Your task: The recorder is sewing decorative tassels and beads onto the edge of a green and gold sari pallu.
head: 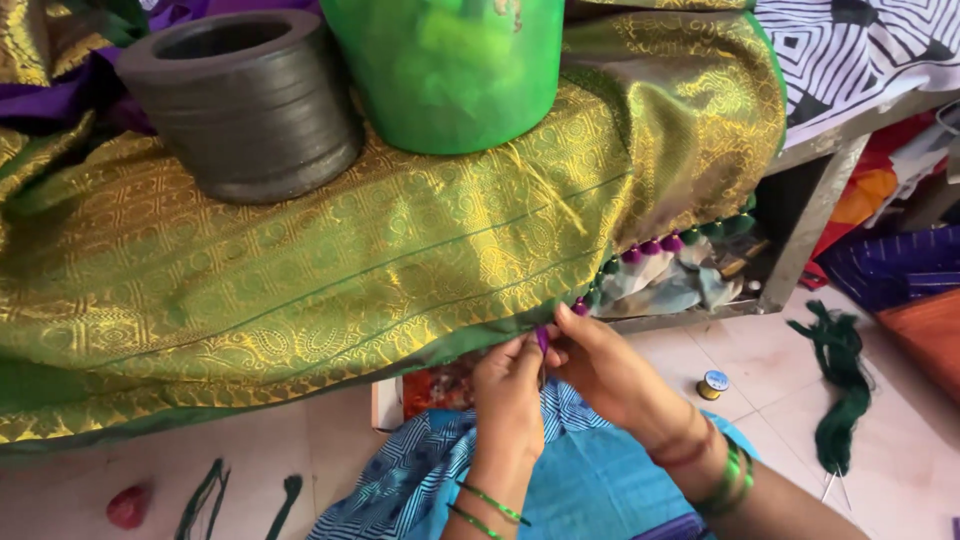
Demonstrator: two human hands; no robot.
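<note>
Lap: blue cloth [590, 480] is seen nearest, under both forearms.
Left hand [508, 395]: fingers are closed in a pinch at the sari hem; what is pinched cannot be told for certain, apparently thread and hem.
Right hand [610, 375]: fingers are pinched shut on a small purple tassel [542, 338], which is held upright against the left fingertips.
Relation: the tassel lies directly above both hands, touching the hem; the hem's long axis runs left to right, rising to the right. Both hands are equally near.
Sari [330, 260]: green and gold, draped over the table [830, 170].
Finished tassels [655, 247]: purple and green, strung along the hem to the right.
Floor: thread spool [712, 384], green yarn [835, 390].
Far: dark ring stack [245, 100], green bucket [450, 70] on the sari.
</note>
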